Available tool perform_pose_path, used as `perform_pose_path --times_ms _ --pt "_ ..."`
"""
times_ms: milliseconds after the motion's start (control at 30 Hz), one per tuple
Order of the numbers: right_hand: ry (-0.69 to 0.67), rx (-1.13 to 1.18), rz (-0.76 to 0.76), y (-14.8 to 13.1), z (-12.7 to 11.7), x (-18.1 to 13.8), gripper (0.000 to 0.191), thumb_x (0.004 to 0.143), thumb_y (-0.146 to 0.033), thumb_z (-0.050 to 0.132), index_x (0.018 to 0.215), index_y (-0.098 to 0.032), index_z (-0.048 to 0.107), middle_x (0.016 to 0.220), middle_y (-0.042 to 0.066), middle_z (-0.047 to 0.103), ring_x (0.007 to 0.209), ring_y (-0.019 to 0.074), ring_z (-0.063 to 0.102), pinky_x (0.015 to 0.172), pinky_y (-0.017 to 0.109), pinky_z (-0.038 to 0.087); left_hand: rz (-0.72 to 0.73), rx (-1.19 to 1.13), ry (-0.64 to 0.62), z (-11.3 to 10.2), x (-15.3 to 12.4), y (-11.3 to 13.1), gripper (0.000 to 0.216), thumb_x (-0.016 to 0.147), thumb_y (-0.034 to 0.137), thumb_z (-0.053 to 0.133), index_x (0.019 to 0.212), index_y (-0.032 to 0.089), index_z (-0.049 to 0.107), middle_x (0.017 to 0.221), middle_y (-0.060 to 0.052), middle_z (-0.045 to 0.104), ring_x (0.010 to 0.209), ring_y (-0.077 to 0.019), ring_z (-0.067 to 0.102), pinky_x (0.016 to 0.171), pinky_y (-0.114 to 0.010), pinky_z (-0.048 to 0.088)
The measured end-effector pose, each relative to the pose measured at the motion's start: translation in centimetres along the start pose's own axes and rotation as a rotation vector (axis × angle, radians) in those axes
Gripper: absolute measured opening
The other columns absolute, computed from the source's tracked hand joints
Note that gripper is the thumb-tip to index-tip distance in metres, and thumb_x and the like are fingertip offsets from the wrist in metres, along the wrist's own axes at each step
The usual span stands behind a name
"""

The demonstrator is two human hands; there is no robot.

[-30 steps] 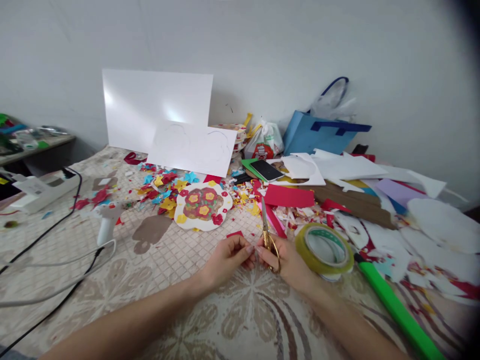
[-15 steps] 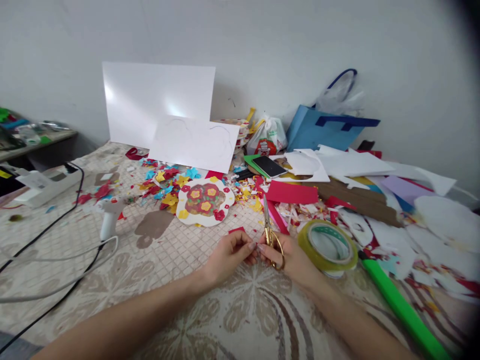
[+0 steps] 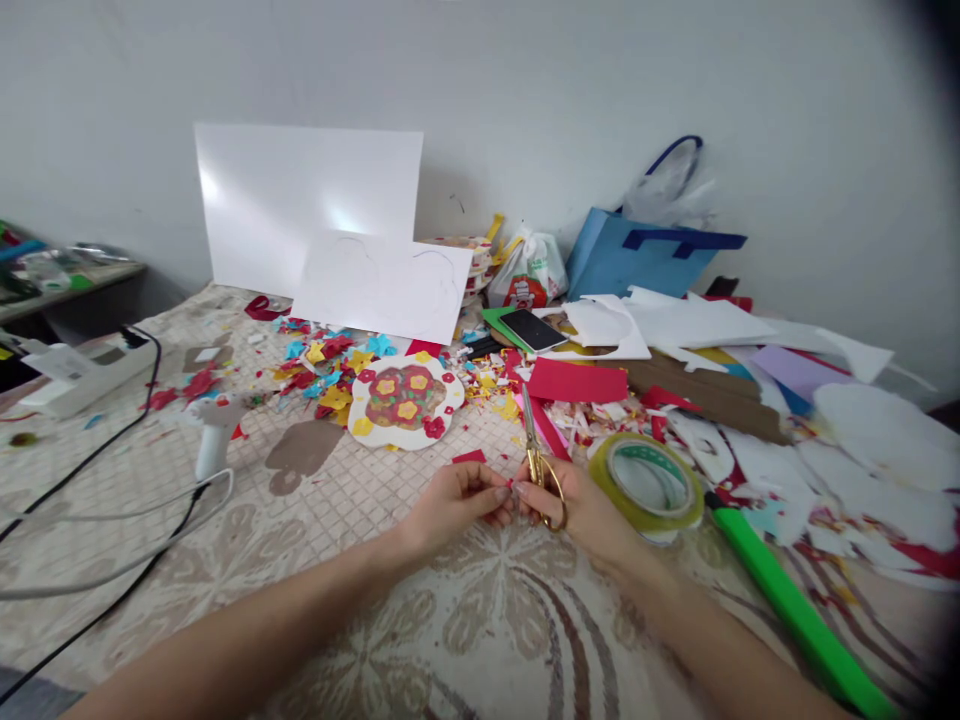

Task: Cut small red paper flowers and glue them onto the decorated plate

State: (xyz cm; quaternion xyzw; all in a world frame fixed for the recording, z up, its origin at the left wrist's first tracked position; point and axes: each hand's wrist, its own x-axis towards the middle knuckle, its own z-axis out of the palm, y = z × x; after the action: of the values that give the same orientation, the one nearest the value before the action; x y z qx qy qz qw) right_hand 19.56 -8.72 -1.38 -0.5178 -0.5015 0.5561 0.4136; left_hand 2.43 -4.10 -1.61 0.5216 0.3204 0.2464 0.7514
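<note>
My scissors (image 3: 533, 464): gold hndls, silver blades. Scrap (image 3: 511, 484) I'm pinching: red. Cutout (image 3: 409, 398): wht edge, brn/red mid, yel + red flwrs. Tape roll (image 3: 607, 482): yel, grn inner ring. My tablecloth (image 3: 420, 640): beige, brn floral + grid ptn. Bag (image 3: 634, 266): lt blue, navy trim.

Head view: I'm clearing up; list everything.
Boards: two, white, back
Tote: one, blue, back right
Sack: one, white, back
Phone: one, black, back
Clippings: many, mixed, middle
Flower card: one, white, centre
Sheets: several, mixed, right
Tape: one, yellow, right
Bar: one, green, right
Glue gun: one, white, left
Power strip: one, white, left
Cables: several, black/white, left
Held scrap: one, red, centre
Scissors: one, gold, centre
Left grip: one, bare, at scrap
Right grip: one, bare, holding scissors
</note>
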Motion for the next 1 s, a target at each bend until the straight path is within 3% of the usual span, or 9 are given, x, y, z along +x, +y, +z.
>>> perform_pose_path --times_ms 300,733,1000 --pt "-0.014 -0.17 -0.063 -0.38 -0.3 -0.21 0.011 0.082 -0.028 0.056 0.083 -0.018 0.052 0.065 -0.002 0.055 0.059 0.012 0.049 0.056 0.024 0.039 -0.043 -0.054 -0.019 -0.26 0.07 -0.32 0.032 0.067 0.038 0.073 0.077 0.011 0.061 0.071 -0.004 0.066 0.061 -0.0104 0.059 0.062 -0.025 0.047" --pt "-0.038 -0.099 -0.01 -0.53 -0.16 -0.13 0.018 0.081 -0.035 0.056 0.08 -0.017 0.052 0.062 -0.003 0.055 0.054 0.0108 0.048 0.052 0.023 0.037 -0.034 -0.002 -0.023 -0.35 0.18 -0.32 0.034 0.068 0.042 0.071 0.076 0.012 0.058 0.07 -0.004 0.065 0.062 -0.012 0.06 0.063 -0.026 0.048" --pt "-0.051 -0.112 -0.006 -0.61 0.43 -0.32 0.019 0.08 -0.036 0.057 0.077 -0.019 0.051 0.061 -0.003 0.054 0.053 0.0112 0.049 0.052 0.024 0.04 0.092 0.107 -0.037 -0.38 0.15 -0.42 0.037 0.075 0.048 0.062 0.074 0.013 0.055 0.066 -0.002 0.061 0.057 -0.0094 0.055 0.058 -0.023 0.044"
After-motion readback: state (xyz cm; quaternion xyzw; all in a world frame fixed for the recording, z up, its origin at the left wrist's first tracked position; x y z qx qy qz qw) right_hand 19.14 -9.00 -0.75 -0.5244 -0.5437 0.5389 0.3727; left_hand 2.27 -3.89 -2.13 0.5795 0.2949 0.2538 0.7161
